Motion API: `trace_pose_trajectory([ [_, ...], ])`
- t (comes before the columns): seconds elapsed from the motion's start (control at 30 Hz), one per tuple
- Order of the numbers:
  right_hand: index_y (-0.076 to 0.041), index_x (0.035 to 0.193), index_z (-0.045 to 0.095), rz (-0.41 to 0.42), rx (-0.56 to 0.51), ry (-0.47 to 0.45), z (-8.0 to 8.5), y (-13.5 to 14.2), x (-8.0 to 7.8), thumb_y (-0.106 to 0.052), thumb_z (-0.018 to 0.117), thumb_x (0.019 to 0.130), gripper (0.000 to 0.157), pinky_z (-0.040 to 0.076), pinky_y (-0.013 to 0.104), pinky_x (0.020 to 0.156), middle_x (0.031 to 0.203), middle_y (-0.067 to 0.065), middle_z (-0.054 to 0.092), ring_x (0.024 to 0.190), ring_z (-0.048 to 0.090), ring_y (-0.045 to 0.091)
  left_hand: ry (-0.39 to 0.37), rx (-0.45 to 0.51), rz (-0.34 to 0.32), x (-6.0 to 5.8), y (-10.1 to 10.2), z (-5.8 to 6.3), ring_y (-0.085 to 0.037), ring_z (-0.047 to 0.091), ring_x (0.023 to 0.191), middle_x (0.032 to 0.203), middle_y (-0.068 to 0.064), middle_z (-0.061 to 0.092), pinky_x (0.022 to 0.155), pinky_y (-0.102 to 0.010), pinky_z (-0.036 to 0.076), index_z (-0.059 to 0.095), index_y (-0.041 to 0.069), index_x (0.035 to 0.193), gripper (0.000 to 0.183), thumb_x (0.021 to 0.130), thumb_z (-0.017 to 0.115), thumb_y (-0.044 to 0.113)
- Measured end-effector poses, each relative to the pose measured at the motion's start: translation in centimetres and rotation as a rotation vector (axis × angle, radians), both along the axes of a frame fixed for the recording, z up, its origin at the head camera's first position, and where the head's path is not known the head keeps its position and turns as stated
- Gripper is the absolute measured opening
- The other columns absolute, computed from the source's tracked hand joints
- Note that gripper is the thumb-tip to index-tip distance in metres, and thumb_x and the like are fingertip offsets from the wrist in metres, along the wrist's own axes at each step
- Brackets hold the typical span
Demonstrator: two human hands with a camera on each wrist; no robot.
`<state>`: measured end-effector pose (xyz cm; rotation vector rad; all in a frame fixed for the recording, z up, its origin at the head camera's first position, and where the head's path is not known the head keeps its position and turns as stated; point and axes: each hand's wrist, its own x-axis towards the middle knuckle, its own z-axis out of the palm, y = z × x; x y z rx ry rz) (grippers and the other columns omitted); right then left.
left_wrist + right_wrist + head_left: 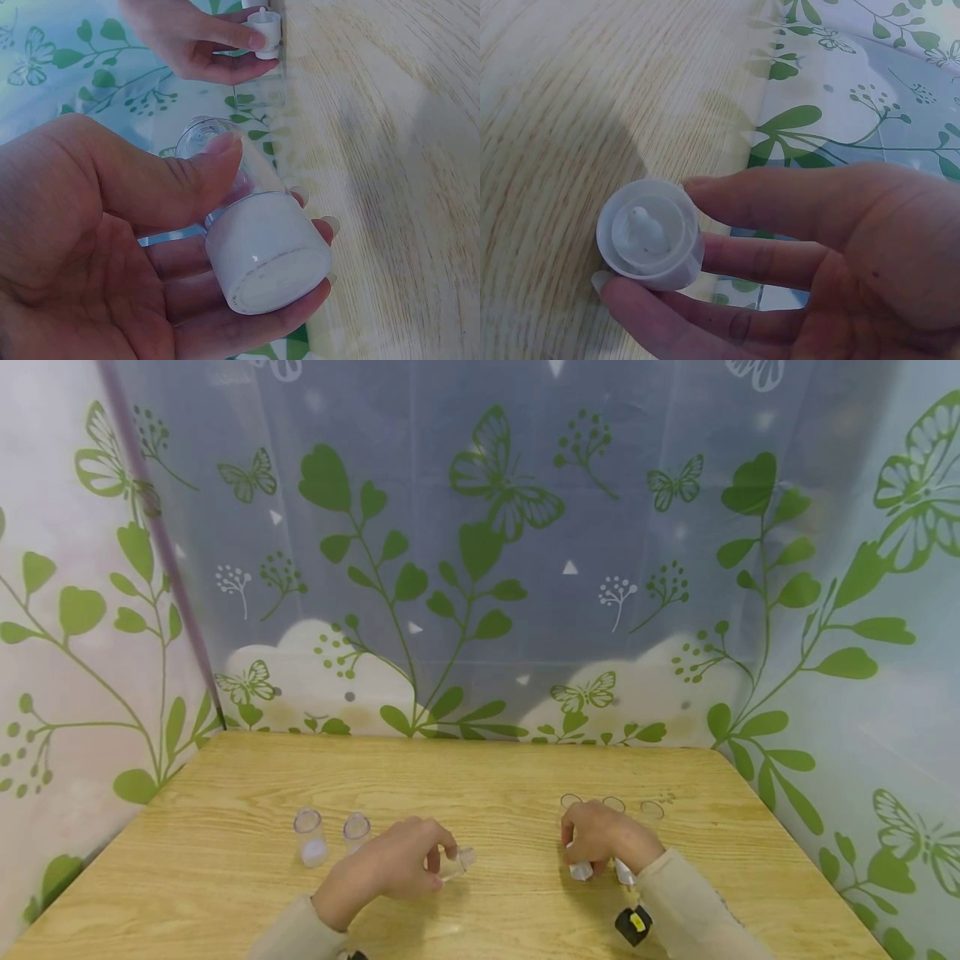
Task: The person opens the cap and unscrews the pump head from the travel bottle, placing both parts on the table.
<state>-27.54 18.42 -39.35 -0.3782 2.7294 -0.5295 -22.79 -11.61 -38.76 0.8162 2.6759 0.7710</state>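
My left hand (405, 860) grips a small clear bottle (454, 865) lying tilted, its neck pointing right. In the left wrist view the bottle's white base (270, 255) faces the camera, and the thumb presses on the clear body. My right hand (611, 835) pinches a white cap (579, 868) between thumb and fingers, just above or on the table. A small white tip stands inside the cap's round opening (646, 234) in the right wrist view. A gap separates the two hands.
Left of my left hand stand two clear bottles, one (310, 839) with a white base, the other (357, 828) partly hidden. Another white piece (626, 872) lies beneath my right wrist. Three clear round-rimmed pieces (652, 811) stand behind that hand on the wooden table (510, 785).
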Motion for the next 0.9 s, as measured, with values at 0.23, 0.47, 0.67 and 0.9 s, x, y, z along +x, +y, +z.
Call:
trace_pose_trajectory([
  [0.23,-0.011,0.086,0.067,-0.003,-0.003,-0.002,0.03,0.1,0.0,-0.007,0.077,0.087,0.011,0.058,0.034,0.057,0.089,0.008,0.066,0.057,0.069,0.024,-0.011,0.004,0.008,0.13,0.0,0.07,-0.026,0.069,0.088,0.09,-0.01,0.074,0.078,-0.042,0.059,0.074,0.003,0.113,0.031,0.082,0.077,-0.003],
  [0.47,-0.011,0.086,0.067,0.002,0.001,0.003,-0.04,0.21,-0.06,-0.008,0.077,0.087,0.011,0.058,0.035,0.057,0.089,0.008,0.066,0.057,0.069,0.024,-0.011,0.006,0.007,0.08,-0.05,0.02,-0.026,0.069,0.088,0.091,-0.01,0.074,0.079,-0.042,0.059,0.074,0.003,0.113,0.032,0.082,0.077,-0.003],
  [0.67,-0.01,0.086,0.067,0.006,0.002,0.008,0.0,0.26,-0.11,-0.007,0.077,0.087,0.01,0.059,0.035,0.057,0.089,0.009,0.066,0.056,0.069,0.024,-0.004,0.011,0.005,0.1,-0.05,-0.01,-0.026,0.069,0.087,0.09,-0.009,0.074,0.078,-0.042,0.059,0.074,0.002,0.113,0.032,0.082,0.077,-0.003],
  [0.9,-0.01,0.086,0.067,0.006,-0.003,-0.005,0.02,0.35,-0.19,-0.007,0.077,0.087,0.01,0.06,0.035,0.057,0.096,0.01,0.066,0.058,0.07,0.023,-0.012,0.005,0.011,0.03,-0.06,-0.09,-0.026,0.068,0.089,0.09,-0.008,0.073,0.078,-0.043,0.058,0.075,0.004,0.113,0.031,0.082,0.078,-0.001],
])
